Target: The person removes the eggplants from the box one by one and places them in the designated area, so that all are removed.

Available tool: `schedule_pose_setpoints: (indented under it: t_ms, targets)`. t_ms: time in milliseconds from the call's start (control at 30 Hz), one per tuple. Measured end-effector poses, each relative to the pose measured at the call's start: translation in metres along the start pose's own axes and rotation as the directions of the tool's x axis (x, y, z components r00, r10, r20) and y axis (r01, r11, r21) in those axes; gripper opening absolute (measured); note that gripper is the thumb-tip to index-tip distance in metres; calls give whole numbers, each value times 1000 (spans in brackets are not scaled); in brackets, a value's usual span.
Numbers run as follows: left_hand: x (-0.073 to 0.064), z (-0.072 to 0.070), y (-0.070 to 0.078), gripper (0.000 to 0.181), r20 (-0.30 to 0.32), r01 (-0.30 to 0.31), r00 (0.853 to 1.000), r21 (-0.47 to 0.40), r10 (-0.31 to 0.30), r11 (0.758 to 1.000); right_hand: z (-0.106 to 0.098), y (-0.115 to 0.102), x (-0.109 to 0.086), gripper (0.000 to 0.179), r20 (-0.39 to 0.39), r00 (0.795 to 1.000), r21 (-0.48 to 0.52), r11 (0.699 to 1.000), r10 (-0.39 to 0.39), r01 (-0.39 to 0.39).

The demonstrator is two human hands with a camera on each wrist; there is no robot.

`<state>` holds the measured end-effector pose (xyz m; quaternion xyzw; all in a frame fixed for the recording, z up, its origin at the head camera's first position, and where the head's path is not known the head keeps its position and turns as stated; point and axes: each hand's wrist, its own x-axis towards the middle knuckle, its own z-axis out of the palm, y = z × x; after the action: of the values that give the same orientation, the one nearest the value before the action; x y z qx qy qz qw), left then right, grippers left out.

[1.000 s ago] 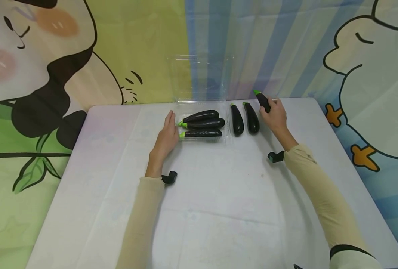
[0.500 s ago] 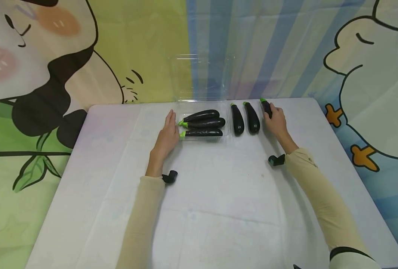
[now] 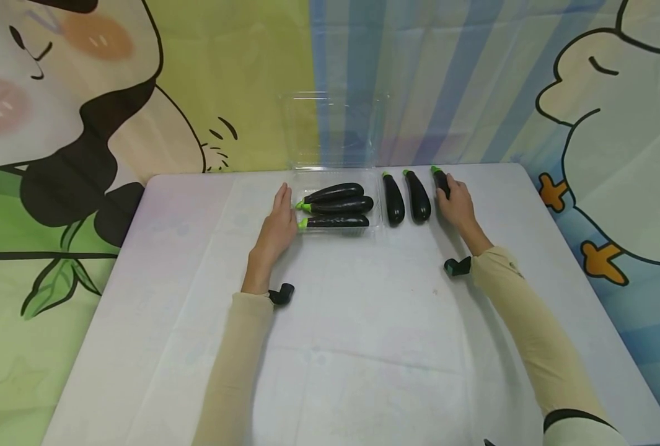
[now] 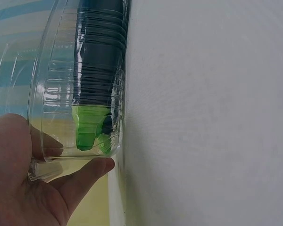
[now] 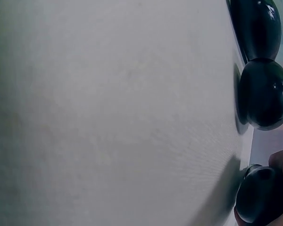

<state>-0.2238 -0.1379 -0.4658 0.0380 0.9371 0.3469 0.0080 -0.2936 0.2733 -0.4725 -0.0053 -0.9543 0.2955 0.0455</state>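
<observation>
At the far side of the table, my right hand (image 3: 456, 201) grips a dark eggplant (image 3: 440, 179) by its body, its green tip pointing to the back. In the right wrist view this eggplant (image 5: 260, 195) shows its round end close over the tabletop, with a shadow beside it. Two more eggplants lie side by side to its left, the nearer one (image 3: 417, 197) and another (image 3: 393, 199). My left hand (image 3: 276, 226) holds the left end of a clear plastic box (image 4: 45, 89), a digit showing through its wall. Inside the box lie three eggplants, among them a front one (image 3: 338, 221).
The box's clear lid (image 3: 332, 130) stands raised at the back, against a cartoon-printed curtain (image 3: 257, 74). A white cloth covers the table (image 3: 357, 334), and its back edge runs just behind the eggplants.
My right hand has lowered the eggplant and turned it into line with the two beside it, still gripping it. The left hand and the box have stayed put.
</observation>
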Motion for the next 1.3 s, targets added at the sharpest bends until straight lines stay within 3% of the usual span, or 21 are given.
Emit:
schedule_pose_setpoints:
  t_ms: [233, 533, 767, 867, 967, 1100, 1300]
  targets:
    - [0, -2, 0, 57, 0, -4, 1000, -4, 4, 1000, 4, 1, 0, 57, 29, 1000, -8, 1000, 7, -7]
    - [1, 0, 1, 57, 0, -7, 1000, -2, 7, 1000, 4, 1, 0, 63, 129, 992, -45, 999, 13, -7]
    - [1, 0, -1, 58, 0, -6, 1000, -7, 6, 1000, 4, 0, 1, 65, 145, 989, -56, 998, 14, -6]
    - [2, 1, -2, 58, -9, -9, 1000, -12, 9, 1000, 2, -2, 1, 65, 104, 995, -37, 999, 5, -2]
    - [2, 1, -2, 58, -9, -9, 1000, -17, 9, 1000, -1, -7, 1, 63, -5, 999, 4, 999, -35, 35]
    - [2, 0, -1, 58, -1, -3, 1000, -14, 3, 1000, -5, -24, -2, 60, -107, 982, 57, 985, -154, 161]
    - [1, 0, 1, 57, 0, -5, 1000, -5, 5, 1000, -5, -58, -14, 57, -32, 945, 85, 941, -325, 327]
